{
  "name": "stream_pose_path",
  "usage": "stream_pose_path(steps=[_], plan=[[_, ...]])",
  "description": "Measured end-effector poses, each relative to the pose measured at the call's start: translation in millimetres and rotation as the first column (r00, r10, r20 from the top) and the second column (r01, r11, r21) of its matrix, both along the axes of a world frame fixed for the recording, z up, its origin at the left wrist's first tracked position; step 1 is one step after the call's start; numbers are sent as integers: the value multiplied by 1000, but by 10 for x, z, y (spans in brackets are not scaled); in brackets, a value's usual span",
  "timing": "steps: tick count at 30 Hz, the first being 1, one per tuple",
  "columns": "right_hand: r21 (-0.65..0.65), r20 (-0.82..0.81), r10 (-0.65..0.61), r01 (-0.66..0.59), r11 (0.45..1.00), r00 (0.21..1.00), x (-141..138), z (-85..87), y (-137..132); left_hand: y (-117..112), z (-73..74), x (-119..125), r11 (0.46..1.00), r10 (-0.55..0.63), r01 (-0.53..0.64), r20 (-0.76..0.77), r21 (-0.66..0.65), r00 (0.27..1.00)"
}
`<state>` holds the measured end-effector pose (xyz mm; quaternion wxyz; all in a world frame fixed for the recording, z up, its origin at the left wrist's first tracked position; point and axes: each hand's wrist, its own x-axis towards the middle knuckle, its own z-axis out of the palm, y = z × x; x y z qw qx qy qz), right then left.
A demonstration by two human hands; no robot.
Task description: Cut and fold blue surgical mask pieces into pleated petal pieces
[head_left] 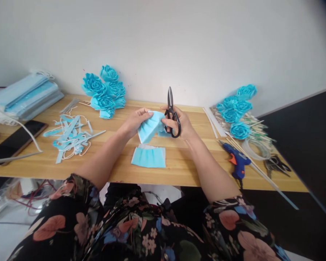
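Note:
My left hand (136,121) pinches a pleated light-blue mask piece (151,127) above the wooden table (179,166). My right hand (180,123) grips black scissors (171,112), blades closed and pointing up, and its fingers also touch the right edge of that piece. A second pleated blue piece (149,156) lies flat on the table just below both hands.
Cut strips and ear loops (70,136) lie left. A stack of masks (24,95) and a phone (15,141) sit far left. Blue flowers stand at the back (104,90) and right (235,110), with sticks, a blue glue gun (237,160) and other scissors (277,164).

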<state>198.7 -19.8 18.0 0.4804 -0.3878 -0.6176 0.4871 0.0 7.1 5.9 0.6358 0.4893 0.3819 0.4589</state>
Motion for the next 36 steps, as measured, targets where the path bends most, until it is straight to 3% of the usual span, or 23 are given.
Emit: stream_pose_path(steps=[4, 7, 11, 16, 21, 25, 29, 32, 36], plan=[[20, 7, -93, 93, 995, 996, -26, 33, -13, 0, -2, 27, 968, 191, -164, -139, 190, 972], [39, 10, -151, 151, 988, 988, -27, 46, -19, -66, 75, 27, 950, 155, -102, -163, 294, 974], [70, 31, -161, 158, 985, 987, -24, 27, -15, -158, 135, 34, 977, 9, 43, -240, 211, 971], [114, 35, -231, 225, 968, 972, 1, 48, -13, -113, 82, 48, 975, 121, -77, -205, 208, 971], [164, -12, -358, 355, 920, 933, 50, 77, 12, -91, 81, 44, 969, 147, -110, -160, 219, 976], [125, -47, -285, 288, 949, 957, 26, 62, 5, -132, 103, 66, 969, 142, -102, -171, 225, 975], [114, 83, -199, 189, 975, 976, -33, 32, -28, -153, 101, 106, 965, 148, -104, -175, 240, 973], [183, 196, -238, 203, 962, 951, -54, 12, -40, -151, 89, 118, 964, 137, -92, -174, 248, 975], [227, 145, -302, 265, 937, 942, -17, 22, -20, -115, 60, 73, 974, 73, -15, -252, 225, 965]])
